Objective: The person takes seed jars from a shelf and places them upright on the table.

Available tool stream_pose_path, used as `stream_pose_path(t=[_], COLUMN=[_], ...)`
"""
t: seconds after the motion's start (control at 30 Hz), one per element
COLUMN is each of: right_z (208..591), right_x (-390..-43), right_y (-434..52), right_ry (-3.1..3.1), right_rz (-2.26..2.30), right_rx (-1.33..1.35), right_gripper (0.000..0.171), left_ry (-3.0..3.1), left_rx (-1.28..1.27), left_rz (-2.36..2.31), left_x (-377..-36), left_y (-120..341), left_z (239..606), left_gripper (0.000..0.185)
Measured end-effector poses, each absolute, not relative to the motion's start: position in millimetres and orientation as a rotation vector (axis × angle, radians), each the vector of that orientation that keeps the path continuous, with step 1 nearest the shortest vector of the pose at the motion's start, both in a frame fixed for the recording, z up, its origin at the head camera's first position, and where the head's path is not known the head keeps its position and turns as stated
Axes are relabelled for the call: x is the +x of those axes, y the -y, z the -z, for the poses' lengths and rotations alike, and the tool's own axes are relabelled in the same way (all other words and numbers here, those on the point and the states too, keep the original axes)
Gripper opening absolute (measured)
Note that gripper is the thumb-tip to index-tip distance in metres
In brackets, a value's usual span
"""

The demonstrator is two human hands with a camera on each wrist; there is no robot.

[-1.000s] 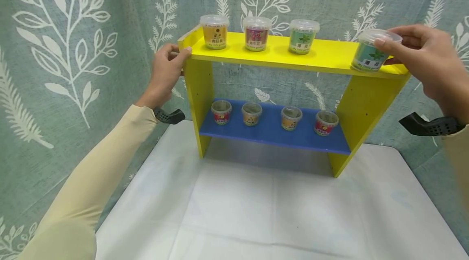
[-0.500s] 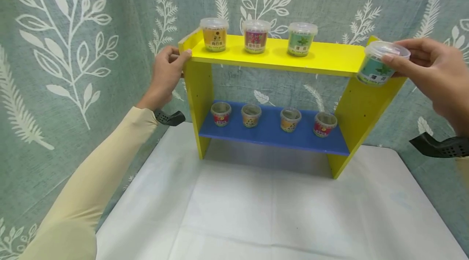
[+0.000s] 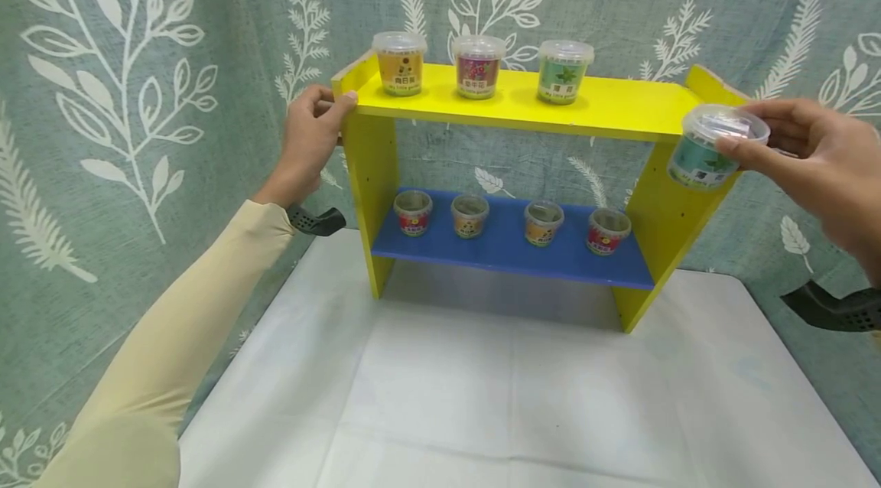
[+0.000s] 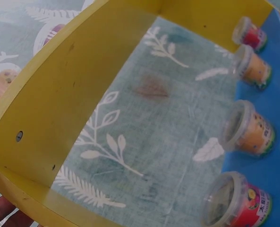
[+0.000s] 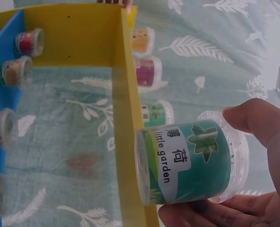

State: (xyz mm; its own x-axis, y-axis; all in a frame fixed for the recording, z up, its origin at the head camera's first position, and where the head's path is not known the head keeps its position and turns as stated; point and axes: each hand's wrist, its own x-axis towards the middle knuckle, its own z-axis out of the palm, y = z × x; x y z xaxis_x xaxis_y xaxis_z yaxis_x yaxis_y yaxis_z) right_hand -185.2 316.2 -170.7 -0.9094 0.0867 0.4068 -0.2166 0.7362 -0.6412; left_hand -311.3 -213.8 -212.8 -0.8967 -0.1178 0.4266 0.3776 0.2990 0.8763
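Note:
My right hand (image 3: pixel 819 167) grips a clear lidded plastic cup with a green mint-leaf label (image 3: pixel 712 148) by its lid end. In the head view this cup hangs in front of the right end of the yellow shelf unit (image 3: pixel 619 102); its leaf label (image 5: pixel 189 161) faces the right wrist camera. At the unit's upper left corner, my left hand (image 3: pixel 310 136) holds the board's edge, thumb on top. On the yellow top stand an orange-labelled cup (image 3: pixel 401 67), a purple-labelled cup (image 3: pixel 478 69) and another green-labelled cup (image 3: pixel 563 75).
Several smaller cups with red or orange labels, such as this red one (image 3: pixel 413 216), stand on the blue lower shelf (image 3: pixel 509 255). The unit stands on a white-covered table (image 3: pixel 447 381). A green leaf-patterned cloth (image 3: pixel 227 52) hangs behind and to the left.
My right hand has lifted the green-labelled cup off the right end of the yellow top and brought it forward and lower. The left hand stays on the corner.

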Motion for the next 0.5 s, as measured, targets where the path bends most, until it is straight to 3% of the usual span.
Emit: stream_pose_path(t=[0.5], right_z=[204], right_x=[-168], right_y=[-317], right_ry=[2.625], right_rz=[-0.948], right_rx=[0.094], right_gripper=[0.077], left_ry=[2.149], left_rx=[-0.233], left_rz=[1.652], left_x=[-312], left_y=[214], left_z=[212], left_gripper=[0.036])
